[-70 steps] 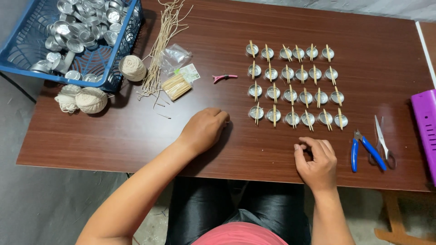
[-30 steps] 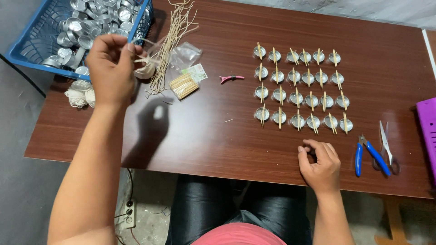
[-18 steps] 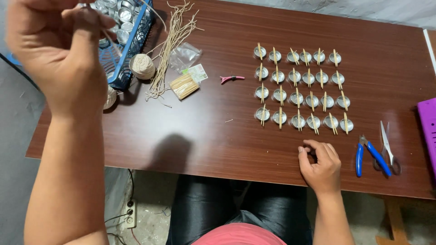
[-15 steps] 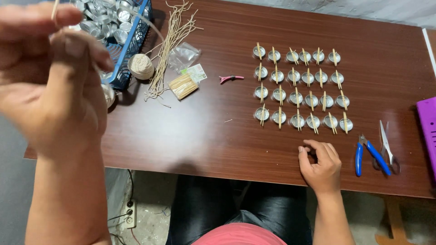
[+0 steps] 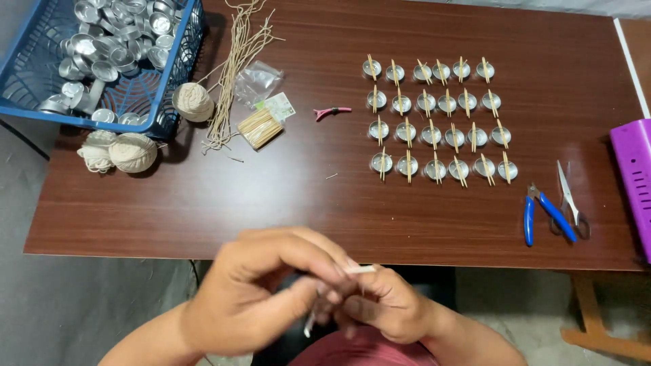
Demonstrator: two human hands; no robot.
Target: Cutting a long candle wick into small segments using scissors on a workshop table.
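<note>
My left hand [image 5: 261, 291] and my right hand [image 5: 380, 305] meet close to my body, below the near edge of the brown table [image 5: 285, 196]. Together they pinch a thin pale piece of wick cord [image 5: 356, 270]; its lower end pokes out between the fingers. On the table's right half lie rows of small metal cups [image 5: 437, 118], each with a short wooden stick across it. A loose bundle of cut cords [image 5: 234, 64] and a pack of sticks [image 5: 261, 127] lie at the left.
A blue basket [image 5: 102, 61] of several empty metal cups stands at the far left. Three twine balls [image 5: 132, 150] lie beside it. A pink clip [image 5: 331, 111], blue pliers [image 5: 542, 217], scissors [image 5: 568, 196] and a purple box [image 5: 634, 179] lie on the table.
My left hand reached to the cords by the basket, lifted a piece toward the camera, then came down to my lap. My right hand left the table edge and joined it.
</note>
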